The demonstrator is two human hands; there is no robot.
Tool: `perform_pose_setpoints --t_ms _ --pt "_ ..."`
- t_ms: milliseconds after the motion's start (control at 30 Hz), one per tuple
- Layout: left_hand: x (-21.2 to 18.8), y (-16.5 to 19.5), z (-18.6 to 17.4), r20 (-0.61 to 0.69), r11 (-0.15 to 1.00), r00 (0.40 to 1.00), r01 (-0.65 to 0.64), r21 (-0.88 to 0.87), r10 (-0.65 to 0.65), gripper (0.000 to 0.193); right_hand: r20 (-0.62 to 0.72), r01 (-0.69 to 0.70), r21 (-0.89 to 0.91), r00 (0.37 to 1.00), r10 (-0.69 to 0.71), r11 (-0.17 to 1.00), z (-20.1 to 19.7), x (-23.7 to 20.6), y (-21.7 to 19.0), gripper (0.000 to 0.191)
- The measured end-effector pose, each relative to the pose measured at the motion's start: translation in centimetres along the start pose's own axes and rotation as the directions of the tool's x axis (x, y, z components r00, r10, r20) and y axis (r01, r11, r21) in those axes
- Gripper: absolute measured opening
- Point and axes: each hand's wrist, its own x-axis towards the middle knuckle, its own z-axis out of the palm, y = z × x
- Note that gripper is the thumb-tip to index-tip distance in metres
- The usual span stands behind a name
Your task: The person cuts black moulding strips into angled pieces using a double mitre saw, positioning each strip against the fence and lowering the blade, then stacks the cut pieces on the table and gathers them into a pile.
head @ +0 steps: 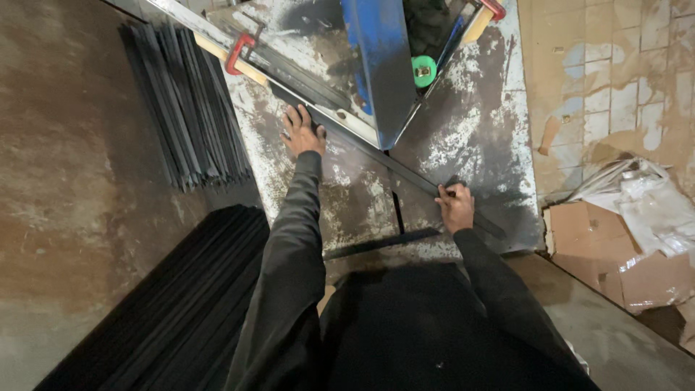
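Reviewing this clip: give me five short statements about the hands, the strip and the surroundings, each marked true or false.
1. Both hands rest on one long dark strip lying across the worn metal table. True.
2. The left hand holds a hammer. False: it lies flat on the strip, fingers spread, with no tool.
3. The right hand grips the strip nearer the table's front edge. True.
4. The red clamp sits beside the right hand. False: it sits up the guide rail, beyond the left hand.
5. The pile of cut dark strips lies on the tiled floor at right. False: it lies left of the table; crumpled cardboard lies at right.
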Motion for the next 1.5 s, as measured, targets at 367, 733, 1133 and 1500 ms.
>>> perform_pose_setpoints --t_ms 367,733,1133,1500 --pt "-1.3 1.0 2.9 -0.016 1.0 1.0 -0.018 -0.019 0.018 0.127 -0.025 0.02 0.07 1.0 -0.019 0.997 0.4 0.3 0.9 0.028" --pt "-1.2 1.3 3.8 0.039 0.99 0.997 0.066 0.123 -0.072 0.125 -0.044 -0.07 -0.018 0.997 0.069 0.997 -2.4 -4.6 4.4 0.034" --pt "-0.7 1.7 3.4 0.075 0.994 0.992 0.093 0.063 -0.098 0.121 -0.035 -0.12 -0.044 0.992 0.118 0.992 -2.4 -5.2 6.0 0.03" --pt "-0.4 2.4 2.1 0.115 0.987 0.983 0.13 0.09 -0.14 0.123 -0.004 -0.141 -0.067 0.99 0.141 0.988 -2.1 -5.1 6.7 0.03"
